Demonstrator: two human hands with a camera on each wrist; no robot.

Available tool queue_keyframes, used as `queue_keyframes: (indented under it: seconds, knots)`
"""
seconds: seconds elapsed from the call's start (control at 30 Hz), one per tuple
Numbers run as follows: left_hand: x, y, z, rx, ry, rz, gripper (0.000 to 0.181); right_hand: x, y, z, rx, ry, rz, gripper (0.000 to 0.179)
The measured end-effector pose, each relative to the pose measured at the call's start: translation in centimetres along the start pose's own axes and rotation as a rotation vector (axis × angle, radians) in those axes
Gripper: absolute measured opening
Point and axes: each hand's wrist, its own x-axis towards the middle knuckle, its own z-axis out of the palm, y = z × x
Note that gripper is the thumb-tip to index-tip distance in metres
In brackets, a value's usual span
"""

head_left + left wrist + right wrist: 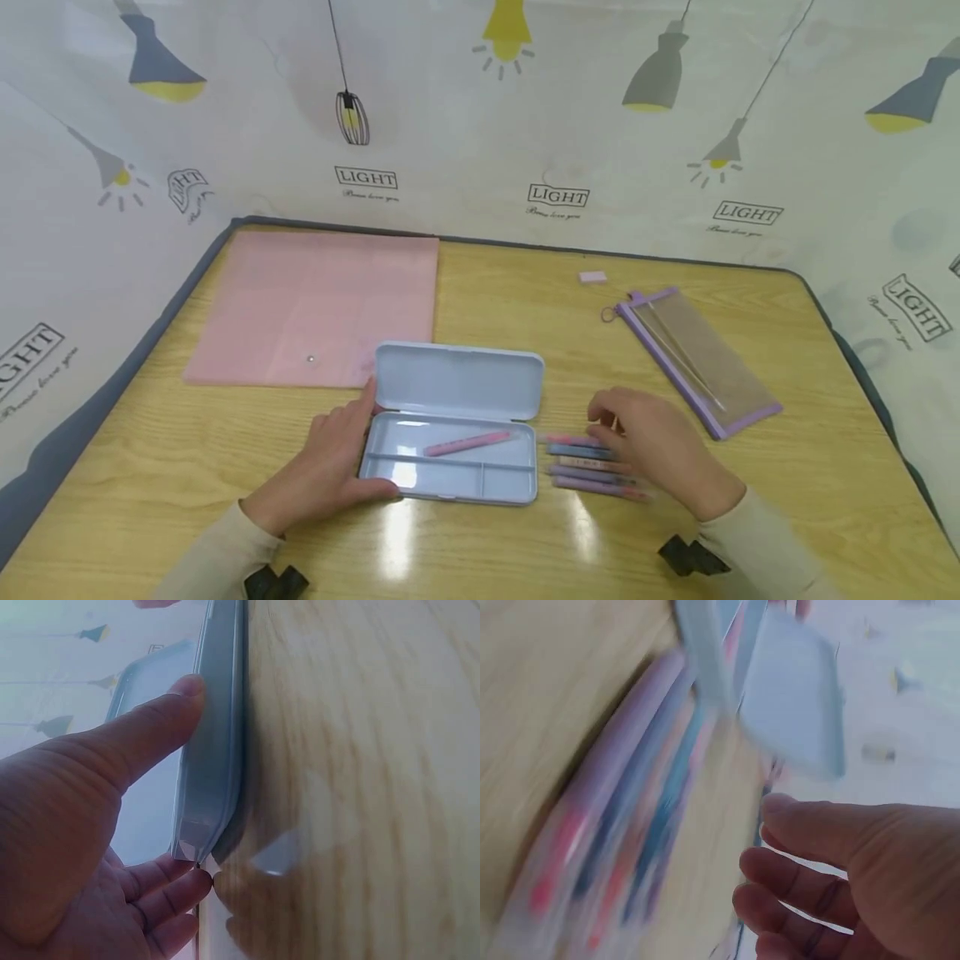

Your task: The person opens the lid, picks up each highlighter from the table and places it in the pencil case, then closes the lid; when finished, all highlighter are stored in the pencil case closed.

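Note:
A light blue pencil case [457,383] lies with its lid raised, and one pink pen [467,443] rests in its long rear compartment. My left hand [333,458] grips the case's left end, thumb at the front wall and fingers around the side; the left wrist view shows the thumb [146,735] against the blue wall. Right of the case several coloured pens [588,467] lie side by side on the table. Over their far right end hovers my right hand [648,442], fingers loosely bent and holding nothing. The right wrist view shows a gap between that hand [840,877] and the blurred pens [630,802].
A pink folder [322,308] with a snap button lies at the back left. Toward the back right is a mesh zip pouch [701,362] with purple edges and thin sticks inside. A small pink eraser [592,277] sits near the wooden table's [517,292] far edge.

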Motion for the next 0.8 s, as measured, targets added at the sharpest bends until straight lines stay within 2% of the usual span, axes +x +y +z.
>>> queue_keyframes:
  seconds: [0.17, 0.27, 0.57, 0.8]
  knots:
    - [0.0, 0.0, -0.1, 0.0, -0.011, -0.007, 0.133, -0.9, 2.4, 0.4, 0.055, -0.07, 0.052, 0.003]
    - [0.0, 0.0, -0.1, -0.005, -0.012, -0.006, 0.133, -1.1, 3.2, 0.8, 0.072, -0.081, 0.058, 0.003]
    - [0.1, -0.1, 0.1, -0.005, -0.011, -0.007, 0.134, -1.1, 3.9, 1.4, 0.138, -0.129, 0.039, 0.004]
    - [0.1, -0.2, 0.1, -0.006, -0.007, -0.008, 0.135, -0.9, 4.1, 1.6, 0.084, -0.101, -0.032, 0.003]
